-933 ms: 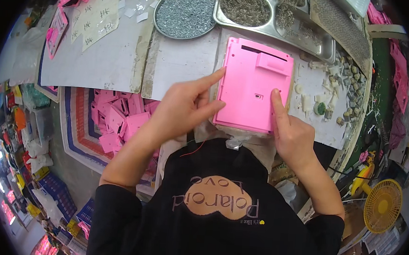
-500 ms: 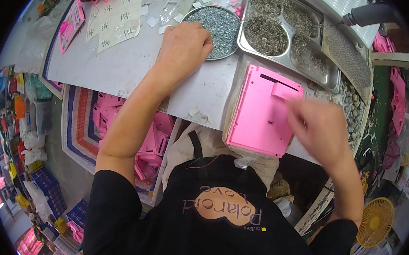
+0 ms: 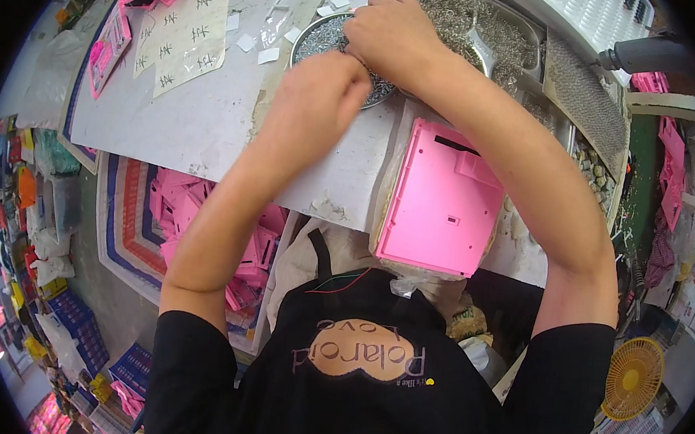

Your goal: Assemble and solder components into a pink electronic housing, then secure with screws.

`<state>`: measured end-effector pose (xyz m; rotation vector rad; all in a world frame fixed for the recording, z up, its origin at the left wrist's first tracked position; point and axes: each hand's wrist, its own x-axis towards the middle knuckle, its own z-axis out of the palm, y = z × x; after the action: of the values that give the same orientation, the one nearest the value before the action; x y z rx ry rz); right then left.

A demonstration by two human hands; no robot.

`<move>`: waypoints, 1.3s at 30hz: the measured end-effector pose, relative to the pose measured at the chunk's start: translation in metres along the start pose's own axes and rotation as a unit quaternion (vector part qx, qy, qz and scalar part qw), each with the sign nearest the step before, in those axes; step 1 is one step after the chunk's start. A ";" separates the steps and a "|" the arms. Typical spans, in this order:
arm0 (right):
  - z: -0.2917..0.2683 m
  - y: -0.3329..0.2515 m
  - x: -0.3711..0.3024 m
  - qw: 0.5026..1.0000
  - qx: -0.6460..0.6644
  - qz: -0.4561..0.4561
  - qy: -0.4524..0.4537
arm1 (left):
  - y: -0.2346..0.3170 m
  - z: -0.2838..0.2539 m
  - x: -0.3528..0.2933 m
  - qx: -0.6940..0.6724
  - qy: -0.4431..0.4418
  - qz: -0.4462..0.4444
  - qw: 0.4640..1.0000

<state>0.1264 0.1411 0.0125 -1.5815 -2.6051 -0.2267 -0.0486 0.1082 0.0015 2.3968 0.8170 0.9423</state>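
My left hand (image 3: pixel 322 90) is curled, thumb against fingers, at the near edge of a round dish (image 3: pixel 295 52) of small silver screws (image 3: pixel 321 38). Over the same dish, touching or nearly touching the left, my right hand (image 3: pixel 394 36) has its fingers bent downward. Whatever the fingertips of either hand hold is hidden. A pink plastic casing (image 3: pixel 436 215) with a slot and small holes lies flat near the table's front edge, below my right forearm.
A metal compartment tray (image 3: pixel 482 47) of small coiled metal parts stands right of the dish. White pieces (image 3: pixel 268 55) and a sheet with handwriting (image 3: pixel 187 28) lie left. Below is a striped bin (image 3: pixel 125 226) of pink parts (image 3: pixel 176 197). A yellow fan (image 3: pixel 634 378) is at lower right.
My right hand has gone from the casing up and left to the screw dish. My left hand has shifted slightly down at the dish. The casing stays on the table.
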 end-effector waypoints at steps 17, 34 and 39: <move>-0.006 0.008 -0.008 0.976 0.145 0.071 0.144 | 0.048 0.007 -0.007 0.101 -0.101 0.237 0.961; -0.057 0.015 -0.224 0.745 0.529 0.393 0.109 | -0.023 -0.010 0.014 0.164 -0.103 -0.078 0.978; -0.047 0.014 -0.220 0.735 0.545 0.397 0.067 | 0.007 -0.012 0.015 0.000 -0.089 -0.189 0.978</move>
<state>0.2408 -0.0530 0.0270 -1.7453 -1.1602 0.9914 -0.0461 0.1150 0.0201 2.1766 1.1459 0.5676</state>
